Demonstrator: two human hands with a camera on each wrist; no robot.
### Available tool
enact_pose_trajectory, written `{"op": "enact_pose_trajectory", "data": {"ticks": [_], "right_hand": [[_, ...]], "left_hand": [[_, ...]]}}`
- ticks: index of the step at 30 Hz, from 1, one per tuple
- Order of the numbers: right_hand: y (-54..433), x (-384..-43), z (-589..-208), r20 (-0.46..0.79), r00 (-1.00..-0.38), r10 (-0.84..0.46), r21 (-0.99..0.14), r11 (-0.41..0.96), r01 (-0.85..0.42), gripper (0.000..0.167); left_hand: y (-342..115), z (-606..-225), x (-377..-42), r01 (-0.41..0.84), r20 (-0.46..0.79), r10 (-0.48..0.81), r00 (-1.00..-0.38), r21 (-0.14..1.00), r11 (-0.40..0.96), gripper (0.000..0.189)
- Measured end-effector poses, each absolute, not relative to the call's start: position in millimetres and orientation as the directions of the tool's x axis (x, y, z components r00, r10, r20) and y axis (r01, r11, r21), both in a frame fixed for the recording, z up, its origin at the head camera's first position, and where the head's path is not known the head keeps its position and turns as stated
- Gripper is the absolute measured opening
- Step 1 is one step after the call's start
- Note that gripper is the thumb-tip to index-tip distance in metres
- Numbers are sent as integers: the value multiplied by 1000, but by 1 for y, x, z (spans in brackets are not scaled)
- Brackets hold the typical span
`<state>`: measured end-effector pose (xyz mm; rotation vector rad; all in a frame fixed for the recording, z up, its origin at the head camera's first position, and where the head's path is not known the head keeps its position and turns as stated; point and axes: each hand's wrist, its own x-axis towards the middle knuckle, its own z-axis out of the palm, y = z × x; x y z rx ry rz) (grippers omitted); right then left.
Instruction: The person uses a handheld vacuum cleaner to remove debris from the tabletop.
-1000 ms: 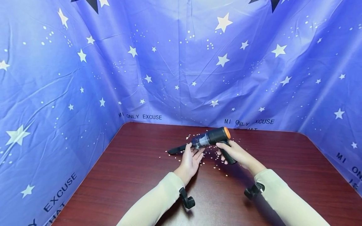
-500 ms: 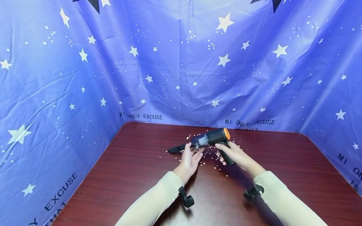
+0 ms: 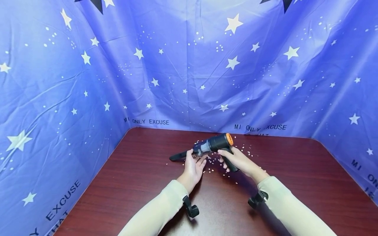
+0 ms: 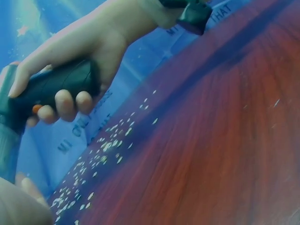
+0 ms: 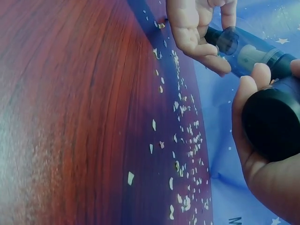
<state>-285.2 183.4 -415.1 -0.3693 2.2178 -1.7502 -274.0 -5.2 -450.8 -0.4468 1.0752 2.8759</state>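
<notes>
A black handheld vacuum cleaner point(image 3: 217, 143) with an orange rear cap is held over the table, its nozzle point(image 3: 178, 157) slanting down to the left. My right hand point(image 3: 240, 161) grips the handle point(image 4: 61, 84), its fingers curled round it in the left wrist view. My left hand point(image 3: 193, 168) holds the front from below, thumb across the nozzle and the other fingers loosely spread under the clear dust cup point(image 5: 246, 51). The left fingertips are partly hidden. Pale scraps point(image 3: 212, 160) lie scattered on the tabletop beneath and behind the vacuum cleaner.
The dark red wooden table point(image 3: 133, 183) meets blue star-printed cloth point(image 3: 189, 82) at the back and sides. Black wrist mounts point(image 3: 191, 207) hang from both sleeves. In the right wrist view, a dense band of scraps point(image 5: 190, 136) runs along the table edge.
Over the last half second, both hands and the vacuum cleaner have shifted slightly left. More scraps show to the right of the vacuum cleaner. The hold of both hands looks the same.
</notes>
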Motion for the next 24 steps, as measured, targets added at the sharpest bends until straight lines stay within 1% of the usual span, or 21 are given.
{"op": "enact_pose_trajectory", "data": {"ticks": [4,7,15,18,21,24], "right_hand": [[177,-286,-414,-79,-911,-404,-974,225,-16,50],[174,-284,-411,-82,-909,-408,-973,230,-15,49],[176,-284,-411,-51,-918,-394,-968,244,-51,49],[181,-284,-413,-36,-930,-366,-966,250,-61,48],[189,-283,-412,-20,-939,-342,-967,244,-69,48],[198,-282,-410,0,-950,-313,-973,219,-72,47]], "left_hand": [[-3,-449,-269,-77,-292,-137,-947,615,-785,33],[-3,-448,-267,-56,-303,-160,-940,596,-801,34],[-1,-445,-272,-68,-305,-142,-942,586,-808,30],[5,-441,-276,-65,-286,-128,-949,580,-812,29],[14,-436,-282,-59,-265,-113,-958,566,-822,33],[27,-429,-289,-48,-242,-99,-965,535,-844,41]]}}
